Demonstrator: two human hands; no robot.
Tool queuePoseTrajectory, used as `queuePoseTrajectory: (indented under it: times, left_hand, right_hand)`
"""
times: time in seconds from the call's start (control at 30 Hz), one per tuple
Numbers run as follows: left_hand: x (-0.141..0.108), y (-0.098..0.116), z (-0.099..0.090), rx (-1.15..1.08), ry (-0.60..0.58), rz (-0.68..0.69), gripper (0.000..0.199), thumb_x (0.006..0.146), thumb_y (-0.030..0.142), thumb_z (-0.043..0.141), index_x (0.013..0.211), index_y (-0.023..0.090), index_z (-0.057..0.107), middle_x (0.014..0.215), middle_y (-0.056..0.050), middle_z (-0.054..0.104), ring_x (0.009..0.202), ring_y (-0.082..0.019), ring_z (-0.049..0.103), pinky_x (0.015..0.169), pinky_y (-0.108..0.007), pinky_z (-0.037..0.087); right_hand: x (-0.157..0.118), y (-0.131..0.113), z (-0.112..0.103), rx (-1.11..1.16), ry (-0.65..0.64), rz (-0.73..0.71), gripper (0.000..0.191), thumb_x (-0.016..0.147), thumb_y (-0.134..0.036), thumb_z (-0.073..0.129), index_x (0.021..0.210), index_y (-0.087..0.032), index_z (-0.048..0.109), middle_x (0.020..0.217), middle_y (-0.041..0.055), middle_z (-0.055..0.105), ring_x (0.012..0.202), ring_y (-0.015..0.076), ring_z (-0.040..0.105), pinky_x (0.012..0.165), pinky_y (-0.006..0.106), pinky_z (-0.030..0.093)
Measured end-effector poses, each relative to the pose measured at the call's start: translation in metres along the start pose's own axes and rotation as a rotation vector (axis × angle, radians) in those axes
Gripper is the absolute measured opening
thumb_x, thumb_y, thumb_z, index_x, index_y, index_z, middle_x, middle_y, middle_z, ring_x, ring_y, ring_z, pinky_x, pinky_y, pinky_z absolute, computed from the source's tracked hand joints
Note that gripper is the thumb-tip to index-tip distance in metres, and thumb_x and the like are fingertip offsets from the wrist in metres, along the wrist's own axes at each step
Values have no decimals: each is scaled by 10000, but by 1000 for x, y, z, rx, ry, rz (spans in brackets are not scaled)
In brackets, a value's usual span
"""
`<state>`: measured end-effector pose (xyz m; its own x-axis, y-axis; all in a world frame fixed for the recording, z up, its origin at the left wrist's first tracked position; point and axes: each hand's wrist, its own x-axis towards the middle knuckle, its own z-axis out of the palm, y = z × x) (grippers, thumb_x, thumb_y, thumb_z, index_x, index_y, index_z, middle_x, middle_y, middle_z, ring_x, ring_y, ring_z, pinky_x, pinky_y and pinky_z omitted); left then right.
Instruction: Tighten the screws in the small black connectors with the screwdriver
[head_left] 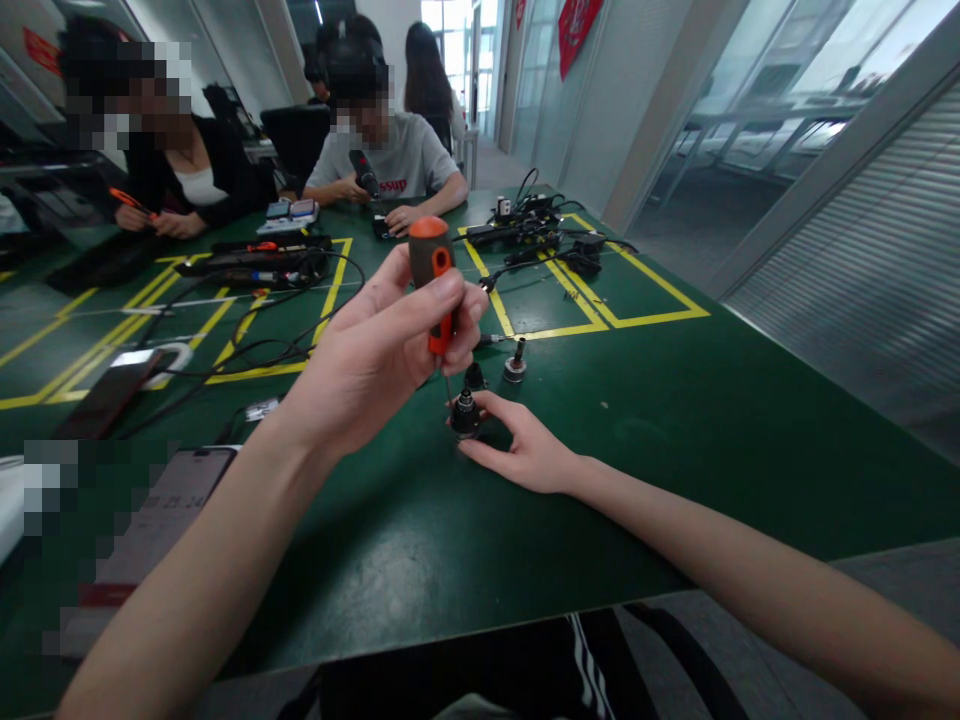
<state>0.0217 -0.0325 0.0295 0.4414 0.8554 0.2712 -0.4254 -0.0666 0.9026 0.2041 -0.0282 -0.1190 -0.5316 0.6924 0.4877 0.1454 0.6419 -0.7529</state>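
My left hand [397,330] is closed around the orange and dark grey handle of a screwdriver [431,255]. The screwdriver stands nearly upright, and its thin shaft points down to a small black round part [466,414] with a ringed metal top. Whether the tip touches that part I cannot tell. On the green table, my right hand [525,445] grips the part from the right between thumb and fingers. Just behind it stands another small black part [475,377]. A silver round piece with a black stem [515,362] sits a little farther back to the right.
Yellow tape lines mark the green table [660,470]. Black cables [536,230] lie in a heap at the back, and more cables and tools [262,262] lie at the left. A phone [176,500] rests near my left forearm. Two people sit across the table.
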Motion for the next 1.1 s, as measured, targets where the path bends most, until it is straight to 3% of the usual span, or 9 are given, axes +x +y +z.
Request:
queuePoseTrajectory:
  times: [0.17,0.3,0.57,0.73,0.93,1.03,1.1]
  left_hand:
    - [-1,4,1,24,10,-9,256,911,400,718,1039,190,643,701,30,492,594,-93,434,538,-215,366]
    - [0,7,3,27,-13,-43,439,997,544,551,1000,132,704,699,-11,495,593,-109,448,558,-242,405]
    - [0,5,8,-17,14,-41,337,1032,477,567,913,168,632,767,-15,580,649,-100,551,614,-237,475]
    - [-1,3,6,-2,-22,7,235,1000,412,628,947,184,637,703,17,534,595,-89,488,588,-233,426]
    - [-1,7,7,6,-6,-25,471,1026,542,517,972,108,691,653,-1,479,573,-98,442,551,-222,423]
    - [0,8,7,-11,16,-36,501,1082,482,391,925,109,687,665,-12,484,586,-102,464,572,-222,448]
    - [0,7,7,-27,25,-34,445,1086,433,405,894,128,667,697,-19,511,616,-105,499,594,-222,466]
  right_hand:
    - [0,0,0,-9,4,-10,340,961,-264,697,1274,-152,624,1187,145,780,1022,240,756,887,404,635]
    - [-1,1,0,-25,1,-4,340,967,-271,693,1275,-146,622,1206,159,778,1018,242,757,898,414,636]
    - [-2,2,0,-52,23,-24,375,954,-278,706,1293,-146,616,1227,164,779,1041,253,763,910,421,638]
    - [-1,1,0,-41,29,-50,362,957,-252,691,1290,-133,613,1195,163,784,1028,249,767,883,408,649]
    - [-1,2,1,-65,35,-59,357,957,-252,694,1287,-140,618,1193,164,782,1015,253,768,882,410,654]
    - [-1,3,1,-85,43,-74,356,958,-247,690,1295,-164,612,1185,145,782,997,244,768,872,401,659]
    - [-1,3,1,-96,62,-99,368,957,-241,688,1306,-167,600,1178,143,779,1003,242,767,864,393,663]
